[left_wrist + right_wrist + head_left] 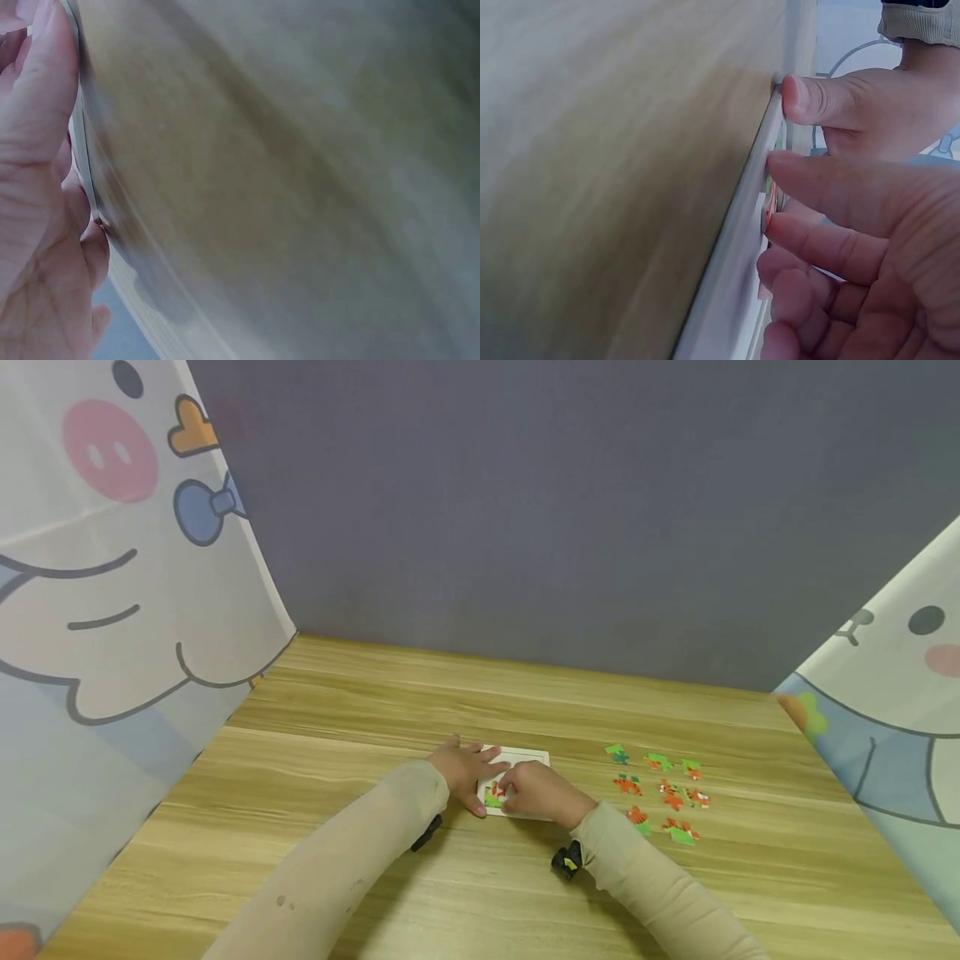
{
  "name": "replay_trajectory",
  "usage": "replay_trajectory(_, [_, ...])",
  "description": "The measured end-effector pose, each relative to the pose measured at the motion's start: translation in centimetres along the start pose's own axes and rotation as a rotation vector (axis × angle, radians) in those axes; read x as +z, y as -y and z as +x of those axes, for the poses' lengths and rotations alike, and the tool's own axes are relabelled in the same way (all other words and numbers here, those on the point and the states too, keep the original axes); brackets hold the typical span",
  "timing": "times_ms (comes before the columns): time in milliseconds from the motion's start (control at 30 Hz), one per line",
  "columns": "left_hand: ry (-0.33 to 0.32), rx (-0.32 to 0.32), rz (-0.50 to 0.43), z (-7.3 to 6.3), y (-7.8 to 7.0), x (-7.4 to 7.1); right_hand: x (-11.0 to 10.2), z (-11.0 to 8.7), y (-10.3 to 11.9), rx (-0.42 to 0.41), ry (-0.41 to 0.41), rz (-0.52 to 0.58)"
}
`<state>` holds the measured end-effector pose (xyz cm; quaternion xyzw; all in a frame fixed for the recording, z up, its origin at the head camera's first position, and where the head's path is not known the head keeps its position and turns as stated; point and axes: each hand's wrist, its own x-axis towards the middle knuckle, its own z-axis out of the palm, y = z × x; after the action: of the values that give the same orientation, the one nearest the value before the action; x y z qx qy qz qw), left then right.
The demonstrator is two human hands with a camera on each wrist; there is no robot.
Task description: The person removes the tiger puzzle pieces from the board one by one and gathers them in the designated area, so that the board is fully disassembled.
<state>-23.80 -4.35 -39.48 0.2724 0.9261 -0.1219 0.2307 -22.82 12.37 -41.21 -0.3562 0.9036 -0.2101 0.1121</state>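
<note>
A white puzzle frame [536, 757] lies flat on the wooden table. Coloured puzzle pieces [492, 797], green with red and orange, sit in its lower left corner. My left hand [462, 770] rests spread over the frame's left side, its thumb at the lower left edge. With curled fingers, my right hand [543, 789] pinches a puzzle piece [769, 210] low over the frame, between thumb and index finger. Most of that piece is hidden by the fingers. In the right wrist view the left thumb [817, 100] presses the frame's edge just beyond.
To the right, several loose puzzle pieces [672, 794] in orange and green lie spread on the wooden table [465, 893]. A grey panel [510, 510] stands behind the table, with cartoon-printed curtains [120, 652] at both sides.
</note>
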Motion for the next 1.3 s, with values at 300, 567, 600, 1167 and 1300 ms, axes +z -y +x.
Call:
replay_trajectory(300, [-0.001,-0.002,-0.009,-0.2,0.0,-0.1,0.1,0.0,-0.2,0.026,-0.023,0.040])
replay_trajectory(567, [-0.001,0.002,-0.008,-0.1,0.1,-0.2,-0.1,-0.3,-0.1,-0.004,-0.106,0.103])
replay_trajectory(600, [-0.002,0.003,-0.009,-0.1,0.1,-0.2,-0.1,-0.3,-0.1,-0.006,-0.114,0.105])
replay_trajectory(1167, [-0.007,-0.009,0.030,0.2,0.1,0.0,0.7,-0.1,0.0,0.036,-0.119,0.244])
replay_trajectory(1300, [-0.004,-0.010,0.043,0.3,0.0,0.1,0.8,-0.1,-0.2,0.028,-0.129,0.261])
